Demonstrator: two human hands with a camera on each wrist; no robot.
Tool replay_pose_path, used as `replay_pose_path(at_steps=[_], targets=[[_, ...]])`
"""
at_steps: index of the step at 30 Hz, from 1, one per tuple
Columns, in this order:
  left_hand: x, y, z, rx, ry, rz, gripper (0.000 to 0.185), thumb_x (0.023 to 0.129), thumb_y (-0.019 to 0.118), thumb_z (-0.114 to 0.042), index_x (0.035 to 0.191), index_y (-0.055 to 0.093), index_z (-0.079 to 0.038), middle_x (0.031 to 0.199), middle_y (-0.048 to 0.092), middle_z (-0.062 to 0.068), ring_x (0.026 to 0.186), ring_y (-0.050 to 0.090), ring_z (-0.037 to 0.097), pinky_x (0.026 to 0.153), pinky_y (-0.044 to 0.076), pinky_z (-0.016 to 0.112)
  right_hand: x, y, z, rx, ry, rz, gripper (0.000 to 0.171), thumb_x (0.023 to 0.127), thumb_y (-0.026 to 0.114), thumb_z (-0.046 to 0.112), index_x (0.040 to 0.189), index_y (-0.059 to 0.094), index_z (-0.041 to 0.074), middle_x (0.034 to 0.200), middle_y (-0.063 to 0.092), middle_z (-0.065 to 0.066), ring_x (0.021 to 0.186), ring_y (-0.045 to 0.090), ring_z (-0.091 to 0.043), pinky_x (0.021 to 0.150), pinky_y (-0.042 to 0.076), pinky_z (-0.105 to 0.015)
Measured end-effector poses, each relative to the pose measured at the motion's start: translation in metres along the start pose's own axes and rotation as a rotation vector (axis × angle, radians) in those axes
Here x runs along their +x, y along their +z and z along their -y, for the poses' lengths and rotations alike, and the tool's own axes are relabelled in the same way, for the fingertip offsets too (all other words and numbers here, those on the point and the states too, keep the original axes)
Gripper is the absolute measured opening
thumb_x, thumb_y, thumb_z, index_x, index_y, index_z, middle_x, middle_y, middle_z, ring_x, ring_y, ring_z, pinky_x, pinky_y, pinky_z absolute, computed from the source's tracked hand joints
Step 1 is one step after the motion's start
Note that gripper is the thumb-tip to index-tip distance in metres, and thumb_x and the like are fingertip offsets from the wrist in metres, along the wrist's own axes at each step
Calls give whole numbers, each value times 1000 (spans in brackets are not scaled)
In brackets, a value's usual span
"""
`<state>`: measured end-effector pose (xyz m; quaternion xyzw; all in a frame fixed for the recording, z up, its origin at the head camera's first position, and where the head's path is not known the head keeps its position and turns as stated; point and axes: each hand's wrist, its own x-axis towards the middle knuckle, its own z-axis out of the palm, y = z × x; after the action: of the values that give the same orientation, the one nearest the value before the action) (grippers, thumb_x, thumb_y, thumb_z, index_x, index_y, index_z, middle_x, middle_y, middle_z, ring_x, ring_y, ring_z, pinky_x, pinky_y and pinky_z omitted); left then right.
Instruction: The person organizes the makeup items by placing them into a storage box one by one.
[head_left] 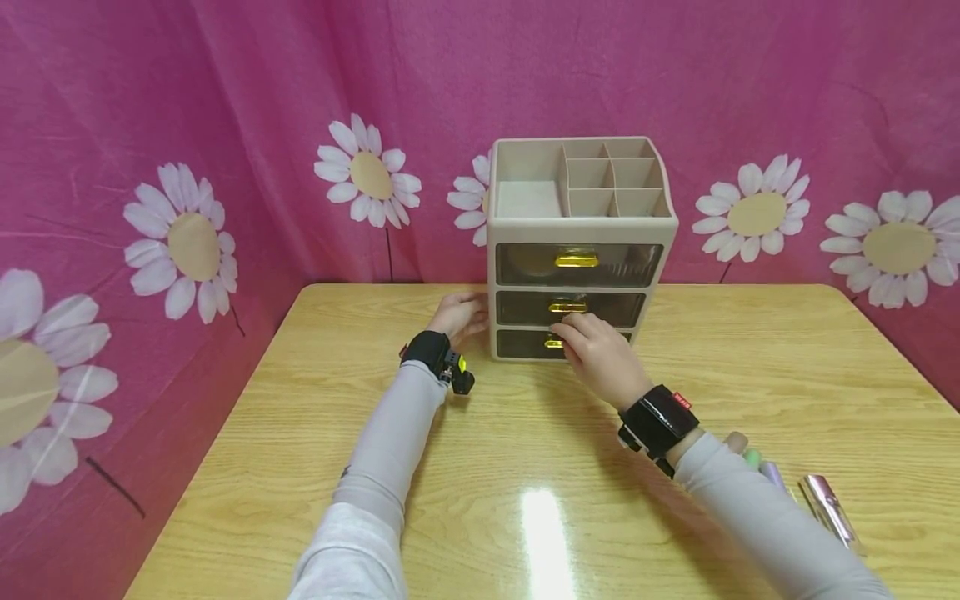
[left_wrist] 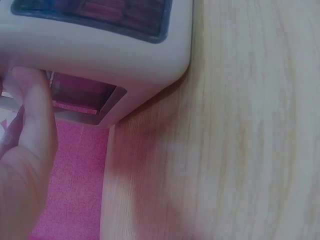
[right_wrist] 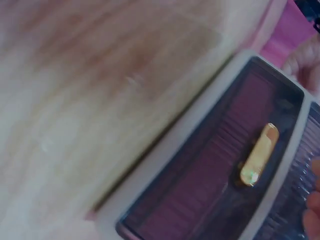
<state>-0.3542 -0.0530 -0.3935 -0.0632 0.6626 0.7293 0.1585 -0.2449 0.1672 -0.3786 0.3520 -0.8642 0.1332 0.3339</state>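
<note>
A beige drawer organizer (head_left: pixel 581 242) stands at the far middle of the wooden table (head_left: pixel 525 467). It has three dark see-through drawers with gold handles and open compartments on top. My left hand (head_left: pixel 459 317) rests flat against its left side; in the left wrist view a straight finger (left_wrist: pixel 32 115) lies along the organizer's corner (left_wrist: pixel 125 55). My right hand (head_left: pixel 596 354) is at the drawer fronts, its fingers curled at the middle drawer's handle (head_left: pixel 567 307). The bottom drawer's handle (right_wrist: pixel 259 155) is free, with my fingertips (right_wrist: pixel 314 200) just past it.
A shiny pink tube (head_left: pixel 828 508) and some pastel tubes (head_left: pixel 759 462) lie on the table by my right forearm. Pink cloth with white daisies (head_left: pixel 187 242) hangs behind and along the left side. All three drawers look closed.
</note>
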Motion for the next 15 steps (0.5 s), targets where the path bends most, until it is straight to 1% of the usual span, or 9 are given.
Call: replay_pose_path(at_steps=[4,6,8,12,13,14,15], targets=[[0,0,0,-7,1,2,40,95,45,-3,134,42,1,124,52,20,92,53,20,95,45,36,-6,7,1,-13,44,110,29,76,68,-4,105,63,-2,100,60,-14,91,57,-26,79,50,-38],[-1,0,0,-1,-1,3,41,95,45,-3,135,41,1,125,51,20,95,53,21,95,45,35,-7,11,1,-24,50,142,29,77,68,-3,105,63,-3,100,60,-13,91,57,-26,80,51,-37],[-2,-1,-1,8,-5,4,42,95,45,-3,136,40,0,126,51,19,98,53,22,95,45,35,-8,14,1,-42,50,160,27,77,68,-3,104,63,-3,99,60,-13,90,57,-26,79,51,-36],[-2,0,-1,11,-1,1,40,94,47,-3,134,43,-1,125,52,18,103,54,24,94,45,35,-8,19,0,-71,45,174,26,77,68,-3,102,63,-3,96,60,-13,88,58,-26,77,51,-35],[-3,0,-1,8,6,5,40,93,48,-3,133,44,-1,124,54,18,102,55,24,93,46,35,-8,20,-1,-79,43,176,25,77,68,-4,101,63,-3,96,59,-12,88,57,-26,76,51,-35],[2,-3,3,-10,41,35,38,91,53,-5,129,50,-3,118,57,17,99,57,23,88,49,33,-8,21,-1,-82,42,176,25,76,68,-4,101,63,-3,96,59,-13,88,57,-26,75,51,-34],[4,-4,5,-10,51,35,36,91,53,-5,128,51,-2,116,58,17,98,58,23,88,50,33,-8,22,-2,-88,41,178,25,76,68,-5,100,63,-4,95,59,-13,87,57,-26,74,51,-34]])
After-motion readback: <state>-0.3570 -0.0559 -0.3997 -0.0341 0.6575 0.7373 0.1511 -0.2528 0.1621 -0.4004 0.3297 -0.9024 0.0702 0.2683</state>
